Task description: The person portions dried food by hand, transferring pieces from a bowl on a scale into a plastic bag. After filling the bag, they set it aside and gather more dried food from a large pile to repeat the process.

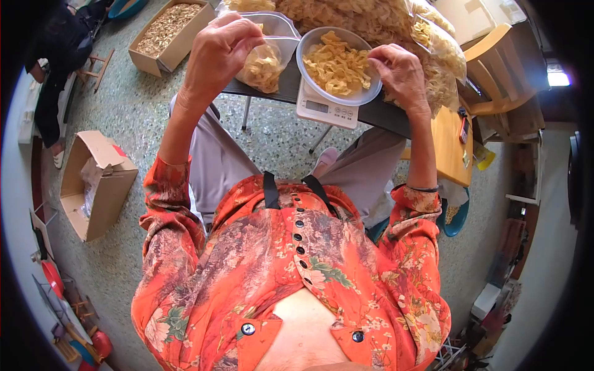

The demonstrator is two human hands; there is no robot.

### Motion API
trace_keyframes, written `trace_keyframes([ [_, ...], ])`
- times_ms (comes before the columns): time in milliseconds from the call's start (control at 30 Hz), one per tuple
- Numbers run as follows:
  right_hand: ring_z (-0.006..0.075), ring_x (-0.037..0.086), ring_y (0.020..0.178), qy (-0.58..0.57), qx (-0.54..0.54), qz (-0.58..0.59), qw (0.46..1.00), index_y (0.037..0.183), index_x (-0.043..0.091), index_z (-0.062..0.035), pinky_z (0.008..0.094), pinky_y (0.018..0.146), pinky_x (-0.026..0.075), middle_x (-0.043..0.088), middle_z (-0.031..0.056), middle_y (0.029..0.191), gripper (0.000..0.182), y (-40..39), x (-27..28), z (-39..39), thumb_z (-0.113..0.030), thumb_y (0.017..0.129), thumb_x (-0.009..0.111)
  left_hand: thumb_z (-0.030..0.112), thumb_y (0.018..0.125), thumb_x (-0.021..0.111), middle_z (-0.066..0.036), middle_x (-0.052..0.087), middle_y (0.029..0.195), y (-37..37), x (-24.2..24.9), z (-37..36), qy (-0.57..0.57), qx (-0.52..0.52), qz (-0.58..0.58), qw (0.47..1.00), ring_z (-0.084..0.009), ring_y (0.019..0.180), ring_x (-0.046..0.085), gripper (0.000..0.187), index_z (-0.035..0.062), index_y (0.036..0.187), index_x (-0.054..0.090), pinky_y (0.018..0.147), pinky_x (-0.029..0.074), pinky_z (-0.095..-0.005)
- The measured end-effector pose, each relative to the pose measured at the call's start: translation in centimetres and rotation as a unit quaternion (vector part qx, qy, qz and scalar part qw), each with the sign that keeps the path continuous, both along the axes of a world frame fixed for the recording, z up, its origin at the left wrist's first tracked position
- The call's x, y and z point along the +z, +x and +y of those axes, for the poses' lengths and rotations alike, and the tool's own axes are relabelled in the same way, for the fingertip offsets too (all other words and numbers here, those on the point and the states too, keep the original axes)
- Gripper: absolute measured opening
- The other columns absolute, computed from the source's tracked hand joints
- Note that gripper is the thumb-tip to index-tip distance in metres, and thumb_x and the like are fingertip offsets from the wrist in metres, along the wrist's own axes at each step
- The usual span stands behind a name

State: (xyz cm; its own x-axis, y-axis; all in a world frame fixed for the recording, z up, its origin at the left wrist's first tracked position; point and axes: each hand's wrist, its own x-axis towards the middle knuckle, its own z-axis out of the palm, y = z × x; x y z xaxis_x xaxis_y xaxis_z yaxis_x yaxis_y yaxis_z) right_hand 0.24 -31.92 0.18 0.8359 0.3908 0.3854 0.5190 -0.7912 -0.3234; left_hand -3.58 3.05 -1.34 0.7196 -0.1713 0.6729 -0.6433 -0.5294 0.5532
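My left hand [224, 54] is closed in a pinch on the top edge of a clear plastic bag [270, 62], which holds some pale yellow dried pieces and stands at the table edge. Beside the bag, a white plastic bowl [299, 60] full of similar dried pieces [337, 65] rests on a white kitchen scale [326, 110]. At the bowl's right rim is my right hand [401, 77], its fingers bent together. What those fingertips hold, if anything, is hidden.
A large heap of bagged dried pieces [352, 13] covers the back of the dark table [387, 116]. To the right stand a wooden chair [498, 68] and stool. Cardboard boxes [102, 185] sit on the floor at left. Another person [59, 46] is at upper left.
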Motion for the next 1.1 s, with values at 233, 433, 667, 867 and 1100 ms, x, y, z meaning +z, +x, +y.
trace_keyframes([
  [233,0.0302,0.071,0.085,-0.078,-0.056,-0.036,0.995,0.089,0.076,-0.0105,0.0423,0.077,0.057,0.071,0.0093,0.091,0.017,0.2,-2.2,2.4,-0.027,0.087,0.074,0.004,0.084,0.079,-0.010,0.069,0.089,-0.3,-0.5,-0.7,-0.004,0.037,-0.024,0.999,-0.0259,0.078,0.066,0.010,0.0015,0.093,0.074,0.072,0.052,-0.0351],
  [433,0.0309,0.072,0.086,-0.074,-0.088,-0.014,0.993,0.090,0.077,-0.0080,0.0426,0.078,0.058,0.073,0.0126,0.090,0.017,0.5,-2.9,2.7,-0.024,0.084,0.073,0.002,0.085,0.078,-0.009,0.069,0.089,-0.6,0.0,-0.2,0.003,0.007,-0.020,1.000,-0.0247,0.079,0.066,0.009,0.0013,0.094,0.074,0.073,0.052,-0.0335],
  [667,0.0105,0.067,0.068,0.265,-0.103,0.151,0.947,0.099,0.078,-0.0010,0.0264,0.065,0.054,0.075,0.0049,0.082,0.022,0.8,-1.9,1.5,-0.021,0.089,0.074,0.002,0.086,0.077,-0.009,0.069,0.089,-0.7,0.2,-0.2,-0.023,-0.002,0.002,1.000,-0.0239,0.079,0.066,0.009,0.0024,0.095,0.074,0.073,0.052,-0.0333],
  [867,-0.0002,0.044,0.058,0.423,-0.096,0.301,0.849,0.100,0.077,-0.0034,0.0176,0.052,0.034,0.062,-0.0055,0.073,0.020,0.4,-1.1,0.2,-0.019,0.088,0.079,0.000,0.087,0.077,-0.007,0.070,0.091,-0.7,0.1,-0.2,0.015,-0.005,0.015,1.000,-0.0171,0.085,0.068,0.010,-0.0002,0.098,0.076,0.077,0.055,-0.0289],
  [1100,0.0008,0.054,0.063,0.421,-0.102,0.244,0.868,0.103,0.076,-0.0029,0.0164,0.054,0.041,0.070,-0.0008,0.083,0.021,-0.5,-0.8,1.6,-0.018,0.089,0.079,-0.002,0.087,0.075,-0.008,0.070,0.091,-0.6,0.1,-0.4,0.012,-0.009,0.017,1.000,-0.0193,0.085,0.068,0.011,0.0005,0.098,0.076,0.078,0.055,-0.0302],
])
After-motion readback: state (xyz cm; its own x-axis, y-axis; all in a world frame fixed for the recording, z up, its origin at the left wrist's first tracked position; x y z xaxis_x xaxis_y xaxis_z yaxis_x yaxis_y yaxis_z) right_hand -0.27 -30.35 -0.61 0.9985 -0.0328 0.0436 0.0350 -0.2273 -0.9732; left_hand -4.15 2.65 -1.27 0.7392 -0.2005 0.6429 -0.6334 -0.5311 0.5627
